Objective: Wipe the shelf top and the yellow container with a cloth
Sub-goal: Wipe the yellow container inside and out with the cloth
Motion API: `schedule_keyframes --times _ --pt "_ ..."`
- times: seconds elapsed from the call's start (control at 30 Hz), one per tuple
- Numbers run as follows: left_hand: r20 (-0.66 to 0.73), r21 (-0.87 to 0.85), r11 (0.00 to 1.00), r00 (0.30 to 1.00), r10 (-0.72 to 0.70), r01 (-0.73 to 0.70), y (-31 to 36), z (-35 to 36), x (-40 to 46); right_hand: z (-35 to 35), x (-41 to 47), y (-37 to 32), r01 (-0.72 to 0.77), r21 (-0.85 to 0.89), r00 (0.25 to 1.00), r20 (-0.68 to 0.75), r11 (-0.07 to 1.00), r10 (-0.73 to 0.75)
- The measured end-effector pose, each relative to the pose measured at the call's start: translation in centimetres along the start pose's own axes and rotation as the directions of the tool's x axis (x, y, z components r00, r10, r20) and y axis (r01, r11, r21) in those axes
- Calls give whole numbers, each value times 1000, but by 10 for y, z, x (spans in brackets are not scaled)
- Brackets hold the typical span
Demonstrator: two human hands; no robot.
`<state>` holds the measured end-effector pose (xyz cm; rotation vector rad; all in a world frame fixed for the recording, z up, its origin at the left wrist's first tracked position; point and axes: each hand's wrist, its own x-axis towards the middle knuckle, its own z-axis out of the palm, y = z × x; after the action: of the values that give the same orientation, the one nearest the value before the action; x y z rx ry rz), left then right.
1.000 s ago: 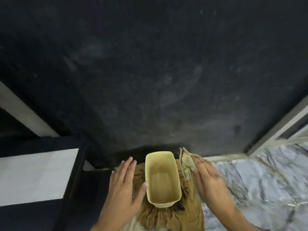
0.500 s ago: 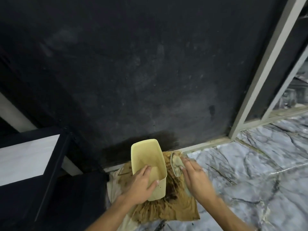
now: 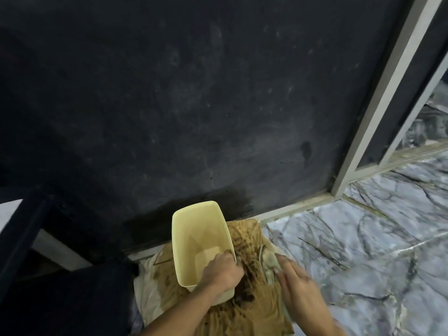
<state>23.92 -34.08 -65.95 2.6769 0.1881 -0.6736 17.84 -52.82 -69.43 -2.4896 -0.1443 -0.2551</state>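
The yellow container [image 3: 196,241], an open rectangular tub, is tilted with its mouth toward me above a stained brown paper sheet [image 3: 249,311] on the floor. My left hand [image 3: 223,272] grips the container's right rim, fingers curled inside. My right hand [image 3: 295,289] is just to the right, fingers closed on a small dirty cloth [image 3: 268,261] that sticks up beside the container without touching it. The dark shelf [image 3: 21,229] shows at the far left, its top mostly out of view.
A dark wall [image 3: 218,105] rises right behind the container. Marble floor [image 3: 363,251] spreads to the right. A pale metal frame post [image 3: 378,100] stands at the right with a glass panel beyond it.
My left hand went from resting beside the container to gripping its rim and tilting it. The right hand with the cloth drew slightly away. The view swung right.
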Motion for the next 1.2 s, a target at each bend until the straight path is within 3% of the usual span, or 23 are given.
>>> schedule_keyframes --times 0.17,0.27,0.4,0.53,0.63,0.73,0.83,0.93,1.03,1.1,1.2 --pt "-49 -6 1000 999 10 -11 -21 4 4 26 4 10 -21 59 1000 21 998 19" --pt "-99 -191 981 995 -3 -16 -56 -15 -10 36 7 8 -33 115 999 9 993 33" --pt "-187 -499 860 982 11 -105 -103 -31 -47 35 12 -11 -110 294 991 -35 949 126" --pt "-159 -582 809 987 -13 -84 -118 -7 -59 35 20 -39 -117 539 982 -62 834 177" --pt "-131 -603 796 991 -31 -55 -121 13 -57 52 24 -57 -81 618 996 18 782 89" --pt "-149 -617 786 987 -63 -43 -127 21 -54 82 19 -73 -130 669 971 237 732 -44" --pt "-148 -641 767 987 -68 -43 -132 21 -52 117 17 -79 -148 622 918 375 769 -127" --pt "-139 -646 760 990 -29 -68 -137 23 -53 136 29 -73 -171 556 910 405 814 -86" --pt "-120 -667 743 992 -34 -55 -137 28 -53 148 35 -58 -90 378 924 378 921 -64" --pt "-128 -677 735 989 -68 -37 -136 32 -53 155 36 -35 -109 310 934 357 944 -9" --pt "-197 -665 746 973 -122 -41 -138 40 -55 162 37 7 -261 245 927 333 934 171"
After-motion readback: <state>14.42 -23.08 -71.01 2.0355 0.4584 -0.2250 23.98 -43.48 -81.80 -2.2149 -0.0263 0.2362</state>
